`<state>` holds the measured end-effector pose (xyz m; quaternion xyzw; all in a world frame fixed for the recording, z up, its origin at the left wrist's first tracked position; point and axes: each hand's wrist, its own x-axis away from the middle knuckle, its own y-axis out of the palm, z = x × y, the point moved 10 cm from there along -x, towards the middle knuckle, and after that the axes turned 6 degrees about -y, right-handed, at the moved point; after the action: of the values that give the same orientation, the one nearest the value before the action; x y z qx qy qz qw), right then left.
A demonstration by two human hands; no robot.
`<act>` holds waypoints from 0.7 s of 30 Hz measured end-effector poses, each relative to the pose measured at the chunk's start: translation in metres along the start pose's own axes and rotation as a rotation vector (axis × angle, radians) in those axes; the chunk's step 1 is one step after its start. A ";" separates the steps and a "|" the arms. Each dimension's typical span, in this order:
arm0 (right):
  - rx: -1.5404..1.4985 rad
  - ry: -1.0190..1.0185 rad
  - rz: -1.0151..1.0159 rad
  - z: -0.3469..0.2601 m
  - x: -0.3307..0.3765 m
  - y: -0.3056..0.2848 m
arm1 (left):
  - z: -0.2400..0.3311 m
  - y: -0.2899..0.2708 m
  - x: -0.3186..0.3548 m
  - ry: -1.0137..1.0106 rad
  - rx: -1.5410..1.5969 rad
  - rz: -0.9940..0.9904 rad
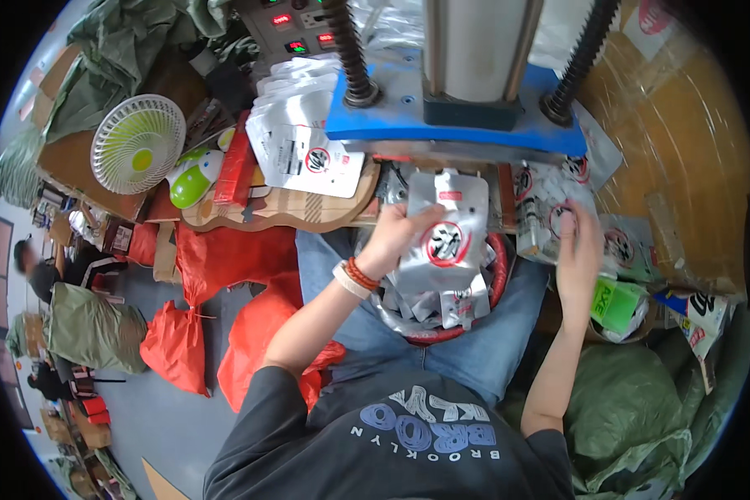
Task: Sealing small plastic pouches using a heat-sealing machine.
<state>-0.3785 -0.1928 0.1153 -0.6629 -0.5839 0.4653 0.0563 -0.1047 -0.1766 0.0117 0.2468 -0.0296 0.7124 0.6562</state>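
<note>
A silver foil pouch (467, 204) with a red circular print is pinched by its left side in my left hand (402, 229). It hangs just below the front of a press with a blue plate (442, 125). Under it, a red-rimmed basket (497, 279) between my knees holds several more silver pouches (458, 307). My right hand (580, 246) reaches to the right side of the bench, fingers stretched out and touching a pile of silver pouches (535, 225). Whether they lift one from the pile cannot be made out.
A fanned stack of silver pouches (304, 137) lies on a wavy-edged board (275, 212) at left, near a white fan (139, 143) and a red box (236, 162). Red sacks (179, 342) stand on the floor. Cardboard (667, 142) walls the right, above a green sack (621, 408).
</note>
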 end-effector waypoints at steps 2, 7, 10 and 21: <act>0.244 -0.034 -0.114 0.029 0.012 0.033 | -0.011 -0.007 0.000 -0.021 -0.145 0.050; 0.052 0.040 -0.351 0.035 0.041 0.034 | 0.003 -0.009 0.008 -0.139 -0.663 -0.103; -0.043 -0.162 -0.355 0.018 0.036 0.025 | 0.088 -0.085 0.023 0.493 -1.152 0.543; -0.464 -0.299 0.098 -0.089 0.030 -0.044 | 0.056 -0.130 0.099 0.597 -1.157 0.532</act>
<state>-0.3526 -0.1123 0.1758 -0.6094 -0.6440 0.4138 -0.2064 0.0345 -0.0879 0.0633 -0.3637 -0.2821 0.7559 0.4656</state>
